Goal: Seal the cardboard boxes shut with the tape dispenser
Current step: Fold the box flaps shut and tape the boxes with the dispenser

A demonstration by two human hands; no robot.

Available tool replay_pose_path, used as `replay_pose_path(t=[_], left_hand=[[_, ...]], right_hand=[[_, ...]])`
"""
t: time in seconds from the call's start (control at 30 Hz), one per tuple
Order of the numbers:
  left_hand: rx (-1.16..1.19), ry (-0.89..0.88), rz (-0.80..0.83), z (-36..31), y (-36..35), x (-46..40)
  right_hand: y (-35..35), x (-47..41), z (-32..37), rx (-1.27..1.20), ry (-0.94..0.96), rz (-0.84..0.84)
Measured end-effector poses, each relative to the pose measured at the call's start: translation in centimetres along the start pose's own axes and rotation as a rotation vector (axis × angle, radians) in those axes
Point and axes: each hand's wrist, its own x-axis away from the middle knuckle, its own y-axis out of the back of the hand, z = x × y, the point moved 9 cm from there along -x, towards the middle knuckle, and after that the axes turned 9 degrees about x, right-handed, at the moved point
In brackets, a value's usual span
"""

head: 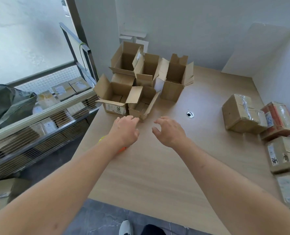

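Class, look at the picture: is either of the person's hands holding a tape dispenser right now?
No: the left hand and the right hand both reach with empty, loosely spread fingers toward the nearest open box.

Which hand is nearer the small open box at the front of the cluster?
Left. The left hand has fingertips at the small open box's front base; the right hand hovers further right, apart from it.
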Motion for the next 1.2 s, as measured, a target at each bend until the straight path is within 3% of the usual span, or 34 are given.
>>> replay_pose_path(t=[0.33, 0.67, 0.87, 1.07, 1.2], left_hand=[[0.073, 0.063, 0.096, 4.3, -4.4, -7.5], [0.132, 0.121, 0.173, 7.6, -8.0, -15.6], [0.21, 0.131, 0.231, 9.1, -10.0, -16.0], [0.214, 0.059, 0.255, 8.4, -9.9, -15.1], [0.164, 0.011, 0.304, 8.5, -9.6, -13.7]], right_hand=[[-6.1, -9.0, -1.2, -0.078, -0.058, 0.118], [-11.0, -19.0, -2.7, -0.235, -0.151, 0.131], [-11.8, -18.7, -2.1, -0.266, -0.192, 0.044], [-12.3, -15.0, -0.5, -0.125, -0.095, 0.116], [-13.1, -11.3, 1.0, -0.092, -0.134, 0.181]])
